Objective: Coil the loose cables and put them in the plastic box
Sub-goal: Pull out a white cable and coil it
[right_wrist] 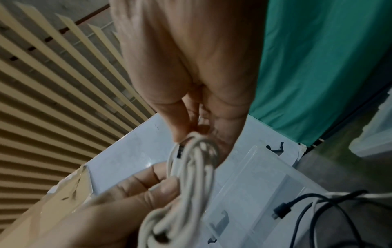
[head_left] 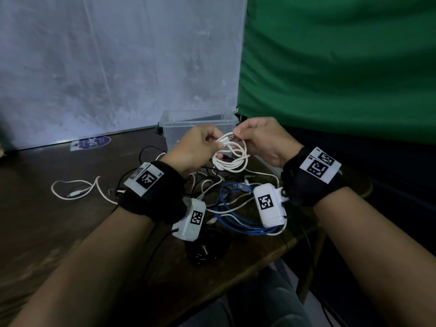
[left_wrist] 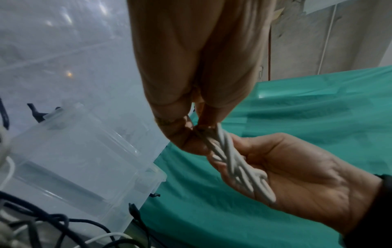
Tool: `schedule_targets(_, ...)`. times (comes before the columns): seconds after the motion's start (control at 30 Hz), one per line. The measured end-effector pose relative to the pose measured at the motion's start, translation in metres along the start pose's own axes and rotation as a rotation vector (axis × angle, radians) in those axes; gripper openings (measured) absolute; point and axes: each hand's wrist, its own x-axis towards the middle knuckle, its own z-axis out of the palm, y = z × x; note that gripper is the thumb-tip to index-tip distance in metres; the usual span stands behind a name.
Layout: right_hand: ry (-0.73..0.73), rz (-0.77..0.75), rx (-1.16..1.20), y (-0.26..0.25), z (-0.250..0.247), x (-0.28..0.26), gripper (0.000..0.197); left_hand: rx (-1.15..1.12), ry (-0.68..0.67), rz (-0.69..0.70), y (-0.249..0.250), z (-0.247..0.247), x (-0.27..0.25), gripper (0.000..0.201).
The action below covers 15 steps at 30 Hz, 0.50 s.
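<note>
1. At the far left of the dark wooden table [head_left: 59, 232], a loose white cable [head_left: 77, 191] lies in an open loop, well apart from the hands.
2. A purple sticker [head_left: 93, 142] sits on the tabletop near the grey backdrop.
3. The left hand [head_left: 193, 151] is held above the table, its fingers curled round one side of a coiled white cable [head_left: 232, 156]; in the left wrist view the fingertips [left_wrist: 184, 134] pinch the bundled strands.
4. The coiled white cable hangs between the two hands, off the table and just in front of the plastic box, its loops dropping below the fingers and one plug end sticking up near the thumbs.
5. The clear plastic box [head_left: 169, 128] stands open behind the hands, against the backdrop; none of the held coil is inside it.
6. Beneath the wrists, a tangle of white and black cables [head_left: 205, 185] lies on the table, with a blue cable [head_left: 238, 223] looped at its right side.
7. The right hand [head_left: 262, 138] grips the other side of the coil, thumb and fingers closed on the strands near the plug.
8. A green cloth [head_left: 342, 67] hangs at the right.
</note>
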Motion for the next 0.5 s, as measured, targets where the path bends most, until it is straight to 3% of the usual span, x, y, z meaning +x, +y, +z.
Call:
schedule_targets(0.23, -0.075, -0.045, -0.098, 0.005, 0.0027, -0.0045, 0.019, -0.135, 0.076, 0.007, 0.0033, 0.0012, 0.0043, 0.023)
schedule_targets(0.33, -0.115, -0.035, -0.033, 0.0011, 0.0019, -0.008, 0.006, -0.137, 0.136, -0.023, 0.0006, -0.0011, 0.0065, 0.02)
schedule_targets(0.5, -0.044, -0.166, -0.231, 0.0007, 0.0017, -0.0078, 0.027, -0.151, 0.149, -0.04, 0.0006, 0.0007, 0.007, 0.021)
